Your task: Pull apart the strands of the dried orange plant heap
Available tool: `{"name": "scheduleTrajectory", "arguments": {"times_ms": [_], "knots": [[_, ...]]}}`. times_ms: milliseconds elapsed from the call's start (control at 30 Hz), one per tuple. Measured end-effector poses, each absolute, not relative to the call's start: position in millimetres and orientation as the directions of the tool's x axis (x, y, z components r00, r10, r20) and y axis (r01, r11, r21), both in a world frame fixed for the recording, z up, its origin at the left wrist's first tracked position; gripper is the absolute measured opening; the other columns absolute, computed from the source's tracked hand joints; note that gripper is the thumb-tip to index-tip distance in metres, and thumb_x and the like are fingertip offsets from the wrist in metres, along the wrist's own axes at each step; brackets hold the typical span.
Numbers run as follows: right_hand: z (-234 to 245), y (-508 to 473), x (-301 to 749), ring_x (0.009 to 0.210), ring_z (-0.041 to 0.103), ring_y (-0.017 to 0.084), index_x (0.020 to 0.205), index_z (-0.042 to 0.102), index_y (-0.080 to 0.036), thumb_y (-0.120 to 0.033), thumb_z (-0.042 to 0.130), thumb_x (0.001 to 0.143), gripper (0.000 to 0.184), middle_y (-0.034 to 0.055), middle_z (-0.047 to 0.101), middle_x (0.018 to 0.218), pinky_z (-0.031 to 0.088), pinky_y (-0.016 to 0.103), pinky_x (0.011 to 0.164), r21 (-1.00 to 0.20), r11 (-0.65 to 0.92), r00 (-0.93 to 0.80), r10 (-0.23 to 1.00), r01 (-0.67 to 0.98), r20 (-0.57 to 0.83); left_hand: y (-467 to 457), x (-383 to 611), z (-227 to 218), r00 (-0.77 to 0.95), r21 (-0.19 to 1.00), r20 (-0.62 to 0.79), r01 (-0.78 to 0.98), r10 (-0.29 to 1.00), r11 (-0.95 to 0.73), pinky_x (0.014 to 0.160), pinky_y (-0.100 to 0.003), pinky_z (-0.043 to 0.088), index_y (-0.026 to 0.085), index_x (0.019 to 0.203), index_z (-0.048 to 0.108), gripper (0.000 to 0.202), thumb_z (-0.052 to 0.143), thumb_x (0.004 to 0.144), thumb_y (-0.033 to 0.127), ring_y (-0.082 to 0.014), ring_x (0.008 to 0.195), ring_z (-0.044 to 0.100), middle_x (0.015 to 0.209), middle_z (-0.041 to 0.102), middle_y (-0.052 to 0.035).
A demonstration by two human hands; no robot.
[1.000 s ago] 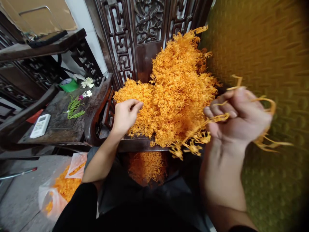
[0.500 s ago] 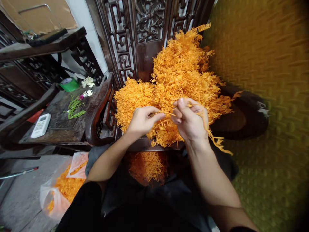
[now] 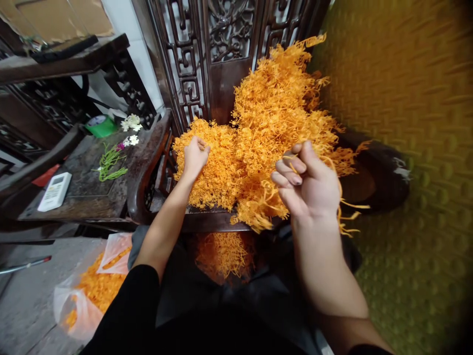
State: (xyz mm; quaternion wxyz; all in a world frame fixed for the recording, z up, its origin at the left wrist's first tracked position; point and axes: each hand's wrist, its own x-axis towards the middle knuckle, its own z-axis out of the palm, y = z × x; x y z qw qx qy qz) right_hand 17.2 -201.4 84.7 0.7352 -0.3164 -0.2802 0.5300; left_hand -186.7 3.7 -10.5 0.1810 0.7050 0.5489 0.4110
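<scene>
A few loose orange strands (image 3: 339, 212) trail from the right hand (image 3: 312, 185), in front of the tall orange heap (image 3: 275, 113) on the dark wooden chair (image 3: 218, 225); beside that heap, touching it, lies a lower, finer-textured orange pile (image 3: 218, 185). The work looks midway – the finer pile is already sizeable, yet the tall heap, judging by its bulk, leaves plenty to handle. The right hand is half curled, thumb and forefinger pinched together with a strand crossing the other fingers; the left hand (image 3: 195, 159) hangs over the finer pile, thumb and fingers nearly closed – whether they grip anything, I cannot tell. Farther out, an orange clump (image 3: 226, 254) shows below the seat edge; a plastic bag (image 3: 79, 305) with orange bits sits on the floor.
</scene>
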Motion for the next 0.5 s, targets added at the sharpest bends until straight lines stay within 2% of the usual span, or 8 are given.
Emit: {"name": "scheduleTrajectory", "arguments": {"times_ms": [100,167,233,300,333,400,433,500], "knots": [[74,-191,21,0.043,0.024,0.006,0.082,0.063,-0.023,-0.037,0.083,0.086,0.025,-0.0097,0.029,0.057,0.029,0.018,0.038,-0.727,0.188,0.222,0.974,-0.661,0.050,9,-182,-13,0.194,0.570,0.439,0.695,0.877,-0.439,0.103,-0.050,0.049,0.019,0.115,0.068,0.031,0.062,0.086,0.011,-0.0300,0.111,0.067,0.121,0.075,-0.0139],[70,-187,23,0.043,0.021,0.006,0.081,0.064,-0.022,-0.036,0.084,0.085,0.025,-0.0098,0.029,0.057,0.028,0.018,0.038,-0.716,0.174,0.198,0.979,-0.676,0.051,3,-180,-6,0.264,0.465,0.452,0.746,0.852,-0.478,0.114,-0.062,0.039,0.019,0.124,0.067,0.041,0.065,0.084,0.009,-0.0382,0.137,0.054,0.148,0.063,-0.0162],[68,-186,24,0.044,0.018,0.007,0.079,0.064,-0.022,-0.037,0.083,0.085,0.025,-0.0100,0.026,0.056,0.026,0.019,0.037,-0.722,0.180,0.189,0.980,-0.668,0.069,-13,-175,7,0.277,0.458,0.466,0.737,0.841,-0.496,0.119,-0.066,0.032,0.017,0.128,0.066,0.045,0.071,0.083,0.013,-0.0411,0.148,0.044,0.159,0.053,-0.0175],[68,-185,23,0.043,0.014,0.007,0.076,0.064,-0.022,-0.041,0.081,0.087,0.027,-0.0102,0.023,0.055,0.022,0.020,0.037,-0.736,0.193,0.186,0.978,-0.649,0.093,-42,-166,23,0.307,0.575,0.464,0.610,0.831,-0.546,0.118,-0.059,0.039,0.017,0.125,0.068,0.037,0.072,0.089,0.023,-0.0355,0.140,0.054,0.148,0.063,-0.0178],[69,-185,22,0.043,0.011,0.008,0.075,0.064,-0.023,-0.044,0.079,0.088,0.029,-0.0103,0.021,0.054,0.019,0.021,0.037,-0.741,0.201,0.190,0.977,-0.641,0.100,-59,-161,31,0.378,0.665,0.433,0.479,0.818,-0.573,0.110,-0.052,0.048,0.017,0.118,0.070,0.026,0.066,0.096,0.030,-0.0295,0.123,0.066,0.132,0.073,-0.0153],[70,-185,20,0.043,0.008,0.008,0.073,0.064,-0.024,-0.048,0.077,0.089,0.032,-0.0102,0.019,0.052,0.016,0.023,0.037,-0.736,0.237,0.227,0.967,-0.634,0.115,-94,-152,45,0.582,0.797,0.362,0.212,0.728,-0.566,0.092,-0.039,0.059,0.018,0.107,0.072,0.032,0.053,0.104,0.043,-0.0208,0.098,0.074,0.107,0.079,-0.0106],[71,-186,18,0.043,0.008,0.008,0.074,0.065,-0.024,-0.049,0.076,0.090,0.032,-0.0100,0.019,0.052,0.015,0.023,0.037,-0.726,0.266,0.255,0.958,-0.634,0.128,-109,-150,51,0.635,0.803,0.377,0.140,0.674,-0.580,0.087,-0.035,0.060,0.019,0.105,0.073,0.029,0.061,0.100,0.045,-0.0191,0.093,0.074,0.103,0.079,-0.0085],[70,-186,17,0.043,0.010,0.009,0.076,0.066,-0.025,-0.049,0.077,0.089,0.029,-0.0095,0.019,0.052,0.017,0.024,0.037,-0.696,0.334,0.309,0.936,-0.636,0.167,-130,-148,59,0.693,0.753,0.441,0.061,0.570,-0.655,0.091,-0.034,0.060,0.020,0.111,0.072,0.031,0.077,0.091,0.043,-0.0191,0.098,0.073,0.108,0.078,-0.0074]]}}
